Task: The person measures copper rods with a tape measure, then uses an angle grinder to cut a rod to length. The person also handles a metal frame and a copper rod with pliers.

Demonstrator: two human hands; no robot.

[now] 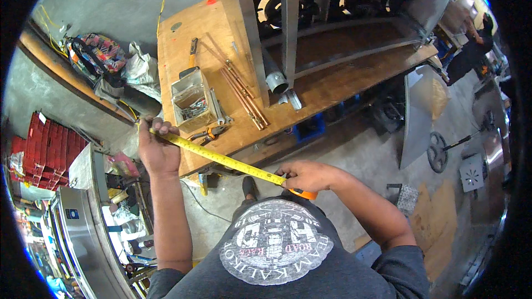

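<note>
A yellow tape measure blade (pixel 223 159) stretches between my hands, in front of the wooden workbench (pixel 221 147). My left hand (pixel 159 149) is closed on the blade's far-left end, beside the bench's near left corner. My right hand (pixel 311 177) is closed round the orange tape measure case (pixel 303 194), close to my shirt; the hand hides most of the case. Nearest the blade on the bench lie orange-handled pliers (pixel 209 133). Behind them is a pale plastic box (pixel 193 99) of small metal pieces, with wrenches (pixel 218 105) at its right side.
Copper tubes (pixel 244 97) and a hammer (pixel 193 52) lie on the bench. A metal frame (pixel 288 27) stands at its back right, with a grey pipe (pixel 276 81). Red crates (pixel 47 149) are stacked at left. A person (pixel 471 50) is at far right.
</note>
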